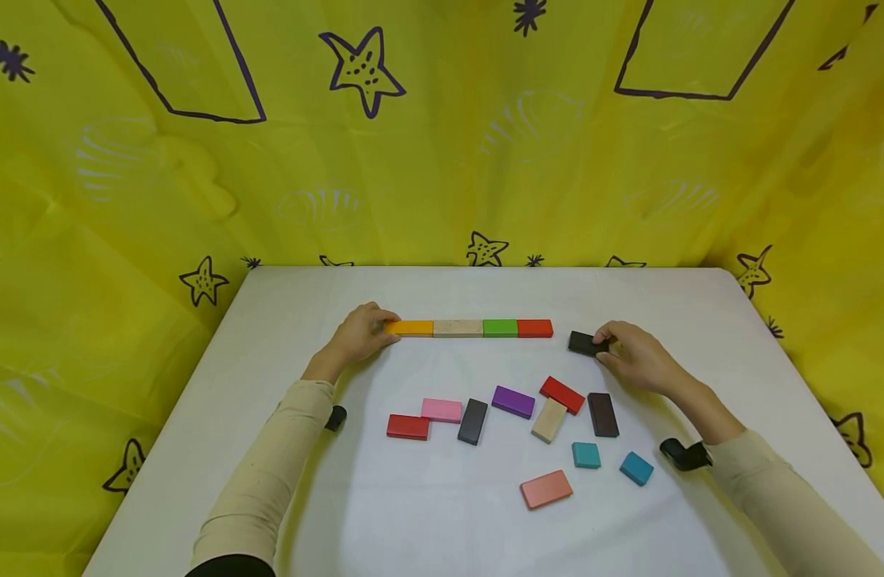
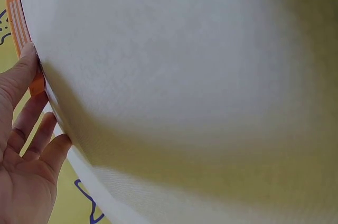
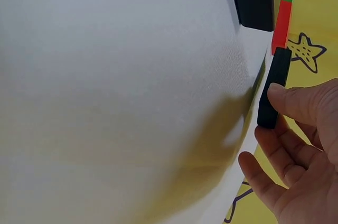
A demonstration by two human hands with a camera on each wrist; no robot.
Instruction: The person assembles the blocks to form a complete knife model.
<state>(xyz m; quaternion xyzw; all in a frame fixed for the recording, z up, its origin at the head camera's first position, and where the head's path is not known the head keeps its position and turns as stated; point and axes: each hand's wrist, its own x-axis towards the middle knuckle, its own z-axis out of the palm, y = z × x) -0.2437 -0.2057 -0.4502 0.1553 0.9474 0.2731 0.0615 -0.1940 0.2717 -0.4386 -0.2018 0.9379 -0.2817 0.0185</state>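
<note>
Four coloured blocks form a straight row near the back of the table: an orange block (image 1: pixel 413 328), a beige block (image 1: pixel 458 328), a green block (image 1: pixel 500 328) and a red block (image 1: pixel 535 328). My left hand (image 1: pixel 362 332) pinches the orange block's left end between thumb and fingers; the left wrist view shows the orange block (image 2: pixel 19 23) with lines on its face. Off the row's right end, my right hand (image 1: pixel 639 357) holds a black block (image 1: pixel 584 344) by its right part. The right wrist view shows the thumb pressed on this black block (image 3: pixel 273 92), fingers behind it.
Loose blocks lie in front of the row, among them a pink block (image 1: pixel 442 410), a dark grey block (image 1: pixel 473 421), a purple block (image 1: pixel 514 401), a dark brown block (image 1: pixel 603 414) and a salmon block (image 1: pixel 546 490). A yellow patterned cloth (image 1: pixel 427 160) hangs behind the white table (image 1: pixel 196 449).
</note>
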